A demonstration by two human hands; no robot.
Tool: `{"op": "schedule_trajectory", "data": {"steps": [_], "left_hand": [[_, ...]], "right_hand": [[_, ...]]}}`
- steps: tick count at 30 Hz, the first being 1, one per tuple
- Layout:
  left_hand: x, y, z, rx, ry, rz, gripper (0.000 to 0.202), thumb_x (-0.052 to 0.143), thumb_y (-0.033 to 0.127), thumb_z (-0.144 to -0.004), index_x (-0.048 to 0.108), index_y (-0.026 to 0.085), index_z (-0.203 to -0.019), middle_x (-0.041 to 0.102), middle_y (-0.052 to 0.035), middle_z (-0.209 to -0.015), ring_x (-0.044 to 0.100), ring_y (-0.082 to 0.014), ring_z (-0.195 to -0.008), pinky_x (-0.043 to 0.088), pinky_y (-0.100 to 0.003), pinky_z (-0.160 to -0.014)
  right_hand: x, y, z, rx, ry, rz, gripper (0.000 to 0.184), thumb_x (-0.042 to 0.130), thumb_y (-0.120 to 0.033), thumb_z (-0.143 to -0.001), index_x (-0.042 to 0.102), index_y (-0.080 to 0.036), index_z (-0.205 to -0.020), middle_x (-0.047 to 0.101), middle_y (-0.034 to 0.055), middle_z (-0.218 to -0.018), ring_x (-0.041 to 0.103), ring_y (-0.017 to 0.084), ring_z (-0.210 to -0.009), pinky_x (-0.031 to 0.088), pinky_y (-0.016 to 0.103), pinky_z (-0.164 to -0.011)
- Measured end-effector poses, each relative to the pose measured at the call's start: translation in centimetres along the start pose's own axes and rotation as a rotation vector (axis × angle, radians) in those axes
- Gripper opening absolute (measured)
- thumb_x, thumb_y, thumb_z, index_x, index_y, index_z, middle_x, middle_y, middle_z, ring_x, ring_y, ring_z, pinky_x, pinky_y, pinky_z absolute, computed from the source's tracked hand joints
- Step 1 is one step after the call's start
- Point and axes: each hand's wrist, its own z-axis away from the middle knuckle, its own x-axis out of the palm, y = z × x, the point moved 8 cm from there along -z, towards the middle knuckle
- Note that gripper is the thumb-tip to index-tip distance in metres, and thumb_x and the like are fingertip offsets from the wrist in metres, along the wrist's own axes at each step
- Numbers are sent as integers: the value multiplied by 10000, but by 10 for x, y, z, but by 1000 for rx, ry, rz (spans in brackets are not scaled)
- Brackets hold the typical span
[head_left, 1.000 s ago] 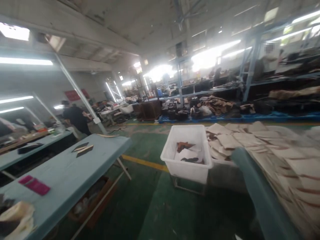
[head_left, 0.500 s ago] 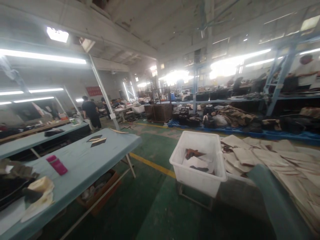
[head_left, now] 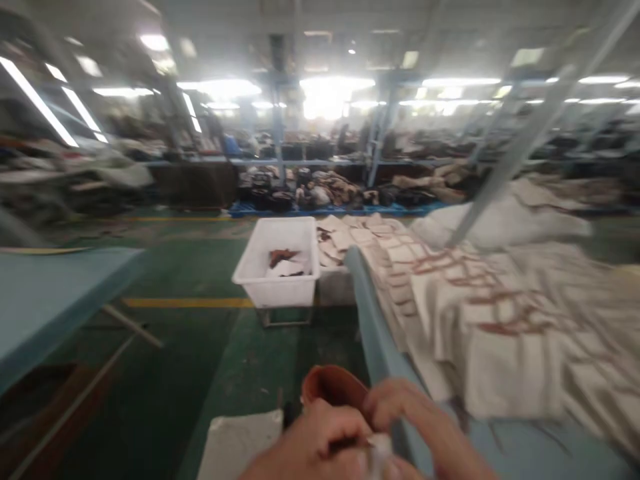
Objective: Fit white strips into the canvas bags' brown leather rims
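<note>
My left hand (head_left: 317, 440) and my right hand (head_left: 425, 420) are close together at the bottom centre, fingers bent and closed. A curved brown leather-like strap (head_left: 333, 383) rises in a loop just beyond my fingers, and both hands appear to grip it. Between the fingertips shows a small whitish piece (head_left: 380, 450), too blurred to name. To the left of my left hand lies a flat off-white piece (head_left: 243, 440); what supports it is out of sight. The lower parts of both hands are cut off by the frame edge.
On the right, a blue-covered table (head_left: 373, 313) carries rows of off-white bags (head_left: 515, 367) with brown trim. Ahead stands a white plastic bin (head_left: 277, 293) with scraps inside. Another blue-topped table (head_left: 60, 293) is on the left. A slanted metal post (head_left: 515, 160) rises among the bags.
The view has turned right and tilted down. Both my hands and the brown strap have come into view at the bottom, and more of the bag-covered table shows.
</note>
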Motion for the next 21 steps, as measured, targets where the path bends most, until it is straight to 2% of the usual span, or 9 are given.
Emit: {"op": "schedule_trajectory", "data": {"steps": [2, 3, 6, 10, 13, 16, 19, 21], "left_hand": [[-9, -2, -11, -63, 65, -59, 311, 576, 443, -1023, 672, 180, -886, 651, -6, -863, 608, -172, -813, 487, -243, -684], [-9, 2, -17, -47, 37, -94, 331, 552, 452, -1002, 653, 182, -839, 618, 2, -809, 576, -166, -772, 456, -241, -666], [-7, 17, -30, 12, 2, -174, 404, 523, 506, -982, 641, 195, -752, 573, 23, -720, 516, -146, -665, 396, -238, -609], [11, 28, -43, 12, -52, -196, 405, 535, 482, -1010, 708, 199, -777, 621, 36, -696, 546, -133, -629, 396, -225, -592], [27, 35, -56, 83, -127, -221, 383, 556, 433, -1013, 711, 203, -750, 653, 40, -652, 586, -125, -588, 417, -207, -565], [38, 39, -67, 146, -206, -280, 341, 585, 391, -1017, 732, 206, -771, 704, 30, -661, 647, -133, -593, 457, -193, -570], [47, 38, -74, 145, -280, -307, 327, 594, 407, -1034, 773, 217, -836, 754, 17, -712, 694, -154, -645, 495, -202, -618], [49, 37, -79, 119, -276, -313, 354, 592, 449, -1033, 783, 222, -839, 753, 13, -719, 687, -160, -661, 497, -211, -636]], "right_hand": [[-20, -3, 28, 150, 4, -9, 519, 529, -840, -994, 687, -356, -1097, 777, 42, -1145, 767, 247, -1062, 635, 348, -886], [-26, -5, 36, 211, 16, -32, 532, 567, -822, -991, 680, -319, -1124, 774, 54, -1184, 757, 250, -1096, 616, 350, -930], [-35, -6, 50, 380, 84, -84, 429, 709, -660, -964, 689, -242, -1058, 760, 41, -1033, 729, 233, -975, 558, 330, -883], [-38, -6, 74, 555, 200, -136, 189, 790, -372, -876, 679, -218, -885, 682, -15, -849, 651, 173, -809, 474, 280, -757], [-44, -10, 92, 594, 363, -80, 112, 773, -212, -817, 667, -215, -852, 673, -37, -805, 629, 144, -765, 441, 265, -739], [-51, -15, 106, 579, 504, 16, 109, 752, -168, -808, 663, -213, -852, 683, -40, -795, 638, 135, -749, 442, 260, -735], [-56, -19, 115, 575, 563, 90, 71, 722, -178, -849, 663, -217, -842, 683, -37, -777, 646, 137, -723, 454, 259, -709], [-61, -20, 120, 598, 570, 106, 69, 721, -178, -859, 670, -222, -842, 690, -37, -779, 663, 142, -734, 479, 258, -727]]}}
